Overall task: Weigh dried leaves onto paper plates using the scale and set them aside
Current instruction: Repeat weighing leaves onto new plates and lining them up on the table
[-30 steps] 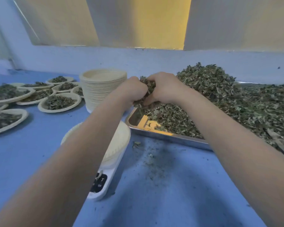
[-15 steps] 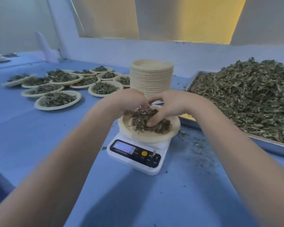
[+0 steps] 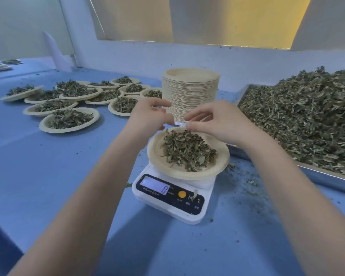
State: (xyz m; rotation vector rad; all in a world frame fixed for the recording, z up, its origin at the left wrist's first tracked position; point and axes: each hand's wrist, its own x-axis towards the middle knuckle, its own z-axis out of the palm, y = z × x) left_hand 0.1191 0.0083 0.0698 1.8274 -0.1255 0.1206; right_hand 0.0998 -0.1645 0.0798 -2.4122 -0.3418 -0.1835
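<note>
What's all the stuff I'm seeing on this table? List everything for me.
Scale: one, white with a black panel, front centre.
Plate: one, tan, on the scale, holding a heap of leaves.
Plate stack: one, tan, behind the scale.
Filled plates: about a dozen, tan with green-brown leaves, left; a few more far left.
Tray: one, metal, right, piled with loose leaves.
Table: blue, crumbs scattered.
Left hand: above the plate, empty.
Right hand: above the plate, empty.
</note>
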